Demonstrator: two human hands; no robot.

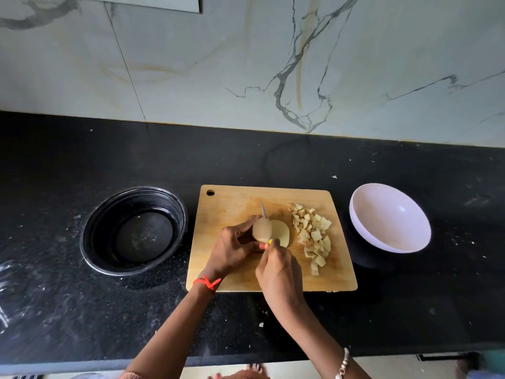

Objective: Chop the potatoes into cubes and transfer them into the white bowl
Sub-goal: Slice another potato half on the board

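On the wooden cutting board [232,203] in the middle of the black counter [410,296], the left hand [232,248] curls its fingers round an unpeeled potato [261,230] from the left side, steadying it with its long axis running near to far. The right hand [278,272] comes in from the near side and is closed round the yellow handle of a small knife [263,210], whose blade lies along that same axis, its tip showing just beyond the potato's far end. The blade sits at the potato's right flank, between it and a pale slice [282,232] lying flat just to the right, so the cut appears to be lengthwise. Further right on the board is a loose heap of potato cubes [314,236] (not yet transferred). The white bowl [382,220] stands off the board's right edge, nearer the right hand, and holds nothing. A black bowl [109,214] left of the board shows only faint residue on its bottom.
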